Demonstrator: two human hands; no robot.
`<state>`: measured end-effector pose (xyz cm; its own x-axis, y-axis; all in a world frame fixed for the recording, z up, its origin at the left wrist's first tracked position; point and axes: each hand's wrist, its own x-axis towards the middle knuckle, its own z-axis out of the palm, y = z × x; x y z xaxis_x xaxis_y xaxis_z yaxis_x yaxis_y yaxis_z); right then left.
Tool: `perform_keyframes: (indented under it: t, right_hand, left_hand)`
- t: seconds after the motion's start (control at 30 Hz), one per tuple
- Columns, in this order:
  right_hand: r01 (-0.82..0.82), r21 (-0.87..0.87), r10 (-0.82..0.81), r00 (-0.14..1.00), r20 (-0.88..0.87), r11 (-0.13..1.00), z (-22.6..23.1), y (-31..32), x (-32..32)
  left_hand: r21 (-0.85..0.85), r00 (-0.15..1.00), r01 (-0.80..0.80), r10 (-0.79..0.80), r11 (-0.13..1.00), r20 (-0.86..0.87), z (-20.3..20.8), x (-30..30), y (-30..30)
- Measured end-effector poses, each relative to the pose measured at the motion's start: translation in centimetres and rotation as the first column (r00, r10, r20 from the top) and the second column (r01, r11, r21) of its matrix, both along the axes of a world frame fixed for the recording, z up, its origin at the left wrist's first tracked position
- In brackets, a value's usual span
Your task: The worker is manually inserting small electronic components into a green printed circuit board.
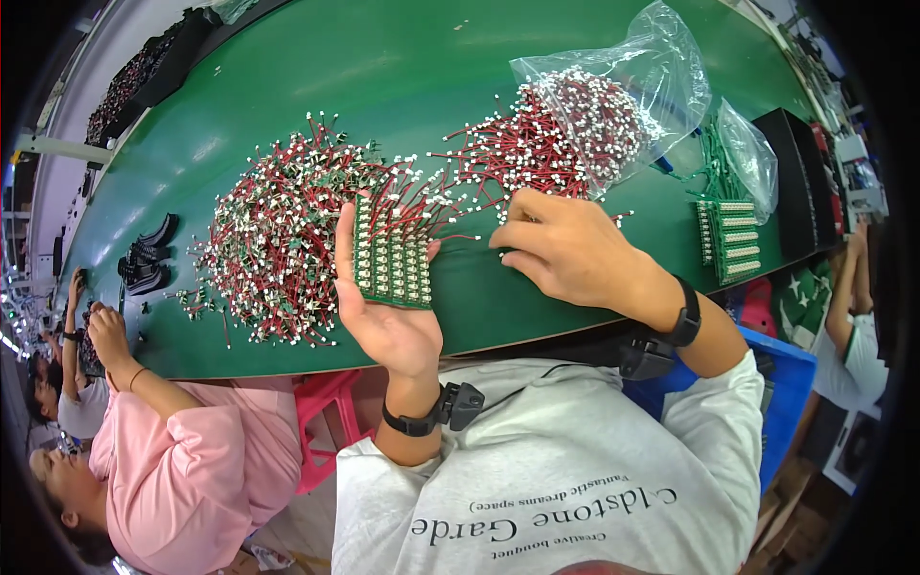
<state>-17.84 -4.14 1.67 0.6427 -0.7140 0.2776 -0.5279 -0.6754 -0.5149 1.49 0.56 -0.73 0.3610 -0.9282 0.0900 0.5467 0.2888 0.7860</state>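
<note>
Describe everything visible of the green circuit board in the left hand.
The green circuit board looks rigid and roughly rectangular, bearing rows of small pale components. Red wires with white ends spread from its upper part, partly hiding that edge; the lower rows look bare of wires. Its component side faces the camera as the left hand supports it from beneath.

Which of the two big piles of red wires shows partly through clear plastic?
The right-hand pile, just beyond the right hand: a clear plastic bag covers part of it. The left-hand pile lies uncovered.
</note>
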Motion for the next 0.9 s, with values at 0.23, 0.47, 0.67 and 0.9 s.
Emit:
perform_keyframes:
  t: [0.23,0.47,0.67,0.9]
  right_hand:
    - [0.009,-0.207,-0.006,1.000,0.014,0.978,-2.2,-0.6,0.9]
    - [0.219,-0.229,-0.101,0.894,0.437,0.948,2.0,-2.6,2.2]
    - [0.136,-0.219,-0.033,0.908,0.418,0.966,2.6,-1.2,2.8]
    - [0.042,-0.258,0.038,0.954,0.297,0.965,0.9,1.8,4.9]
  left_hand:
    - [-0.031,0.992,0.107,-0.109,0.994,-0.066,-0.9,0.1,-0.2]
    - [0.036,0.983,0.111,-0.104,0.993,-0.152,0.1,-0.5,-0.4]
    - [0.000,0.981,0.128,-0.126,0.992,-0.146,-0.5,-0.7,-0.2]
    - [-0.042,0.996,0.037,-0.040,0.998,-0.078,-0.7,-2.2,0.2]
